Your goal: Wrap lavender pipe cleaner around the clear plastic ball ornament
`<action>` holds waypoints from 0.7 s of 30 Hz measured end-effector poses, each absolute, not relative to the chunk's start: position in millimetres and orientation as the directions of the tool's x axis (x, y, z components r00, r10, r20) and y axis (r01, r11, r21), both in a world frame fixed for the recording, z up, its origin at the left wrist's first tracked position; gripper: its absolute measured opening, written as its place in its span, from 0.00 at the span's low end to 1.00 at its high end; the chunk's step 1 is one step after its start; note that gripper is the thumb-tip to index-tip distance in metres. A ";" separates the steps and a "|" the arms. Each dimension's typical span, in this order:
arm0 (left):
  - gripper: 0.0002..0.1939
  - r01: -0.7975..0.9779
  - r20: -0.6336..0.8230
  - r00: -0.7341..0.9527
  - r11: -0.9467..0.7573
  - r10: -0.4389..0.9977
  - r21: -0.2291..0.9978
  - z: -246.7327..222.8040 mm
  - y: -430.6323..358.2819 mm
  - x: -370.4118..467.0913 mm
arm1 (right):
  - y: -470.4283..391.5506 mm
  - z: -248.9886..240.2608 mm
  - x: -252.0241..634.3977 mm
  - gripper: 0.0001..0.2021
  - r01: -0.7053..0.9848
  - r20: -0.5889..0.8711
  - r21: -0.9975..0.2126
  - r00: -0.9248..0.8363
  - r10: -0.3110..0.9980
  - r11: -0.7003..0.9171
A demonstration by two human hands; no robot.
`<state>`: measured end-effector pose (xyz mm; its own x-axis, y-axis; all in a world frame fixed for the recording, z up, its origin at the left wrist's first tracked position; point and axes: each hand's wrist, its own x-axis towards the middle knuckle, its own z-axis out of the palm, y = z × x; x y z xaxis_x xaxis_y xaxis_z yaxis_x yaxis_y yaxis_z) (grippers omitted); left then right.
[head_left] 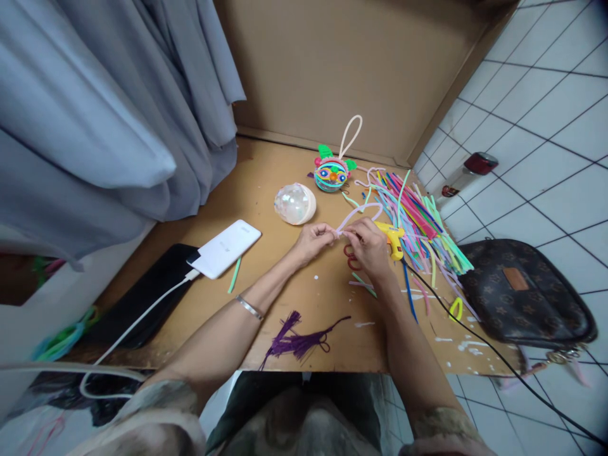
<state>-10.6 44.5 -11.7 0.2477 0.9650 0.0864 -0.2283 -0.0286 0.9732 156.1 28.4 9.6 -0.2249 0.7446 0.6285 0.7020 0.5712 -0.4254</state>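
Observation:
A pale lilac pipe cleaner curves up in a loop from between my two hands. My left hand pinches it at one end, and my right hand pinches it close beside, the fingertips nearly meeting. Behind my left hand lies a clear, shiny ball with a pale rim. Farther back stands a colourful animal-face ornament with green ears and a cream loop on top. A yellow glue gun lies just right of my right hand, which partly hides red-handled scissors.
Many coloured pipe cleaners are heaped at the right, beside a brown patterned bag. A purple tassel lies near the front edge. At left are a white power bank with its cable and a black flat object. A black cord crosses the right side.

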 end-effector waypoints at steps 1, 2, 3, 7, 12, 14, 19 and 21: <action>0.09 -0.232 0.083 0.249 -0.023 0.965 0.972 -11.6 44.7 -10.3 | 27.9 9.4 155.3 0.11 0.702 0.633 -0.429 -0.215 0.744 0.568; 0.09 -0.238 0.078 0.251 -0.017 0.965 0.971 -11.6 44.9 -9.9 | 27.5 9.1 154.5 0.11 0.703 0.638 -0.433 -0.204 0.742 0.565; 0.09 -0.242 0.073 0.254 -0.010 0.964 0.970 -11.7 45.0 -9.6 | 27.1 8.6 153.5 0.11 0.704 0.644 -0.435 -0.193 0.740 0.562; 0.09 -0.259 0.064 0.256 0.005 0.965 0.966 -12.3 44.7 -8.3 | 26.0 6.2 149.1 0.10 0.711 0.673 -0.433 -0.154 0.723 0.554; 0.09 -0.256 0.073 0.224 -0.014 0.972 0.967 -14.6 46.7 -9.3 | 26.3 8.4 149.9 0.07 0.707 0.680 -0.479 -0.075 0.730 0.519; 0.09 -0.254 0.073 0.202 -0.020 0.977 0.967 -15.5 48.3 -10.0 | 27.0 11.3 153.3 0.07 0.687 0.693 -0.545 0.047 0.720 0.480; 0.08 -0.286 0.065 0.179 -0.011 0.982 0.958 -17.4 50.2 -9.3 | 29.0 13.5 156.8 0.13 0.503 0.533 -0.804 0.373 0.760 0.317; 0.08 -0.294 0.060 0.189 -0.002 0.980 0.956 -17.9 49.5 -8.4 | 29.4 11.5 153.2 0.18 0.318 0.344 -0.917 0.329 0.879 0.240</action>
